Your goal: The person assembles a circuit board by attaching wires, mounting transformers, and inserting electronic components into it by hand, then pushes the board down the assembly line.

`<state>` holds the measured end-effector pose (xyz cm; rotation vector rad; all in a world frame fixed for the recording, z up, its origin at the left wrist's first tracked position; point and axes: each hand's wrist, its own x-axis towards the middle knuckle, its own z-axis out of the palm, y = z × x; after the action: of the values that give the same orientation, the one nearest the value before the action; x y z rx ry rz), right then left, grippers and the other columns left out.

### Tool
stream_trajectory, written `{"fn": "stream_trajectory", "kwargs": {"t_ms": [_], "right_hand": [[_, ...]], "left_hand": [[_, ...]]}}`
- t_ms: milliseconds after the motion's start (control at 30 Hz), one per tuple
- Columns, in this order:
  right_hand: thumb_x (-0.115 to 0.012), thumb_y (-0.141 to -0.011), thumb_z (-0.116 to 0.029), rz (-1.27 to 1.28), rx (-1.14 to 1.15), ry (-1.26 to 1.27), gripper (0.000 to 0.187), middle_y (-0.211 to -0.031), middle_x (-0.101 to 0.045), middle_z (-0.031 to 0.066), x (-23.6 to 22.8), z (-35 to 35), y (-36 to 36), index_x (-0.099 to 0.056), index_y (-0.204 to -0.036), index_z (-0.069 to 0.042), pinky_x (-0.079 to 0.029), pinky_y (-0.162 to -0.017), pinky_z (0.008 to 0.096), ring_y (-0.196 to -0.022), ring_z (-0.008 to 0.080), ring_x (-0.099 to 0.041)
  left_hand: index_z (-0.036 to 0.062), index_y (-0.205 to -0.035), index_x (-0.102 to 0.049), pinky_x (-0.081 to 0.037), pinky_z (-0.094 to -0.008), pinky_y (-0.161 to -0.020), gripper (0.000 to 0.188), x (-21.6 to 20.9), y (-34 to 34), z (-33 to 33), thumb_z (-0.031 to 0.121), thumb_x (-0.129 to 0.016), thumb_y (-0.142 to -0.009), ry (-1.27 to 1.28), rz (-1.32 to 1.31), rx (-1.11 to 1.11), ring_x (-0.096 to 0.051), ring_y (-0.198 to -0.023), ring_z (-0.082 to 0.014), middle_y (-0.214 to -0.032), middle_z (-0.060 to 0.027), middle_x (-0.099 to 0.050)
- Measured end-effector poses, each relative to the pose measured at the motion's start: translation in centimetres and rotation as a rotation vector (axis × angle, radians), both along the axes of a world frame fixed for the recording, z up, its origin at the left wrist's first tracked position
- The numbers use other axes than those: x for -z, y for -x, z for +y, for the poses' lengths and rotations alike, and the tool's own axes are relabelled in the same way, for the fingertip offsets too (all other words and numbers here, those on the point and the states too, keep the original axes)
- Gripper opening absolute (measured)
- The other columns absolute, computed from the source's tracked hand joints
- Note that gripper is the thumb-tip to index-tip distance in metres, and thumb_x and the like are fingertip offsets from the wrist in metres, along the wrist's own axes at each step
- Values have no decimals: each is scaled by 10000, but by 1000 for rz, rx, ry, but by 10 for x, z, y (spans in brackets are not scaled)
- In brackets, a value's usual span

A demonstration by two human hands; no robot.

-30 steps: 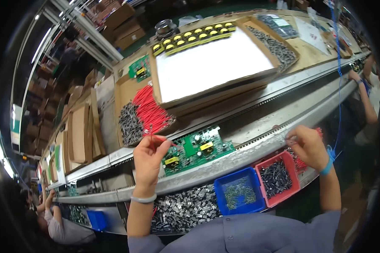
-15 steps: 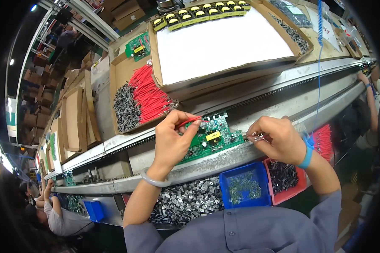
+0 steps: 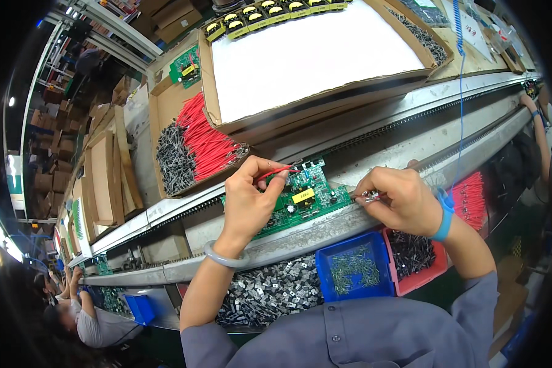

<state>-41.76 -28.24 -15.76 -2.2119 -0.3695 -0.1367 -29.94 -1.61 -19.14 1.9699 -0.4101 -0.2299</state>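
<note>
Left grip (image 3: 249, 199) pinches red wire (image 3: 273, 172) | right grip (image 3: 402, 197) pinches components (image 3: 369, 196) | board (image 3: 319, 191): channel (image 3: 374, 161) past edge

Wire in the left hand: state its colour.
The wire in the left hand is red; the head view, the only one, shows it best.

We cannot see the part of the green circuit board (image 3: 316, 195) behind the left hand (image 3: 251, 193), nor tell whether the tip of the red wire (image 3: 276, 171) touches it. The metal pieces (image 3: 370, 196) in the right hand (image 3: 398, 197) are too small for us to identify. That hand hides some of the red bin (image 3: 421, 282) from us. The top edge crops the yellow components (image 3: 256, 16); we see the far-left co-worker (image 3: 101, 327) only blurrily.
</note>
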Motion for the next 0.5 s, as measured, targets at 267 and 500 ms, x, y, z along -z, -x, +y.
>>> {"fn": "stream_trajectory", "kwargs": {"t_ms": [267,500], "right_hand": [[-752,-855,16,-43,-38,8,119,-910,-746,132,10,17,-27,-643,-900,-2,-564,-631,328,-788,250,-737],[-738,-810,-28,-107,30,-81,107,-888,-727,159,39,21,-55,-688,-904,-16,-576,-698,415,-796,340,-728]], "left_hand": [[12,-992,-722,-371,-207,-587,135,-12,-3,-1,76,-796,-898,-151,-110,2,-446,-674,-30,-845,17,-671],[-11,-1088,-717,-453,-274,-706,133,-31,7,50,41,-676,-973,-223,-327,190,-560,-808,-151,-1022,-88,-636]]}}
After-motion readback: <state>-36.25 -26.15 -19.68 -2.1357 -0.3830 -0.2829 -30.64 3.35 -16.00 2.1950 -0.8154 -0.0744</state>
